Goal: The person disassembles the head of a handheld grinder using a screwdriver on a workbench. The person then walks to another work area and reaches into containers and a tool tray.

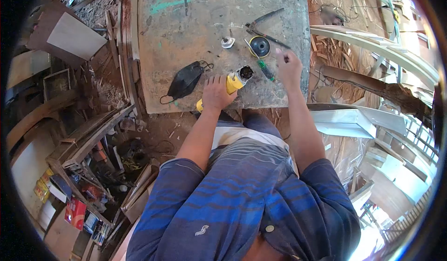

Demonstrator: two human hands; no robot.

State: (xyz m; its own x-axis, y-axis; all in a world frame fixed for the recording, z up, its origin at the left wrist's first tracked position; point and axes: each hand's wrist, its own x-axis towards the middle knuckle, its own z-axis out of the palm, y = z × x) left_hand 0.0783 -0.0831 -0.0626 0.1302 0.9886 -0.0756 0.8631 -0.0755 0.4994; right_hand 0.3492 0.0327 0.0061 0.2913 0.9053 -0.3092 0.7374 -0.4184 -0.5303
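On the desk [163, 37], a black mask [185, 80] lies at left. The left hand [219, 93] is closed around a yellow power tool [233, 83] at the near edge. Beyond it sits a small metal part [227, 42], then a black disc [260, 46], a green screwdriver [266, 70] and dark pliers [267, 29]. The right hand [289, 70] is curled near these 3; whether it holds anything, I cannot tell.

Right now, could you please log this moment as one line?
left hand: gripping yellow tool | right hand: near screwdriver, grasp unclear | mask: on table, left of yellow tool
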